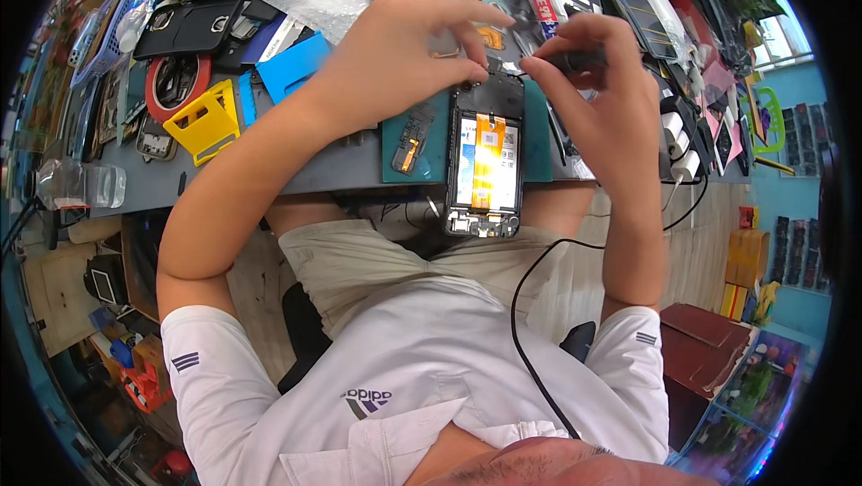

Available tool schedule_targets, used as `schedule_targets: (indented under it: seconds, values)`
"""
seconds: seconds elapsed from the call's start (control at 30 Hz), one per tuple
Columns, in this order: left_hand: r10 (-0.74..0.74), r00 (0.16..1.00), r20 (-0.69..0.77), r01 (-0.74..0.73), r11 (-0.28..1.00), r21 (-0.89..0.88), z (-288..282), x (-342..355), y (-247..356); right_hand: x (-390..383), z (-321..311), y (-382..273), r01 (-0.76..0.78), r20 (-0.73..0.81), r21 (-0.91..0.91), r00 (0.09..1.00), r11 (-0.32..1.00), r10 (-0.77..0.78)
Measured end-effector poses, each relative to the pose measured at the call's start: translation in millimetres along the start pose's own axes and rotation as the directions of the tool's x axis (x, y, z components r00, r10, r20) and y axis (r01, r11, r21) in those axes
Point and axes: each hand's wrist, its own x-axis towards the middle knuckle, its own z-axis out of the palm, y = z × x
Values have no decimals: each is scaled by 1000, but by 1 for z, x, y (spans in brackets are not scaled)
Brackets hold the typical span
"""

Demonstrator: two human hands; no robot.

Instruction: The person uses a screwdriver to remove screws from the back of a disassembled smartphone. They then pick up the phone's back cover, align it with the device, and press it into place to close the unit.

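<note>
The opened phone (486, 163) lies back-up on a green mat (422, 140) at the desk edge; the left hand (409, 41) presses fingertips on its top end; the right hand (588, 82) pinches a dark screwdriver (575, 59) there.

I see bare grey bench (332, 167) left of the opened phone (486, 163), a passable strip. Further left the yellow stand (205, 122) and red ring (178, 82) crowd in; white chargers (680, 140) block the right.

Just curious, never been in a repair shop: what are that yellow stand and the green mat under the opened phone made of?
Yellow stand: probably moulded plastic, with an even, slightly glossy colour and cut-out slots. Green mat under the opened phone: looks like matte rubber or silicone, flat and dull; hard to say which.
</note>
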Motion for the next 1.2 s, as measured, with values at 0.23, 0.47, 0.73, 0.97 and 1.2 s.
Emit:
schedule_targets:
  seconds: [0.23,0.47,0.73,0.97,1.2]
  values:
    - [-21,1000,12,21,999,-50,3,-4,4,-28,40,3,50,-300,507,946,861,122]
    - [-90,996,21,92,981,-171,7,-5,3,-37,55,9,107,-336,593,934,798,125]
    - [-106,994,38,111,981,-158,5,-4,8,-36,57,11,83,-307,553,945,829,110]
    - [68,997,-23,-67,996,56,7,-3,7,-30,49,8,142,-304,466,953,873,8]
    - [142,989,-49,-132,977,168,12,-3,11,-16,29,-12,201,-220,113,960,973,-173]
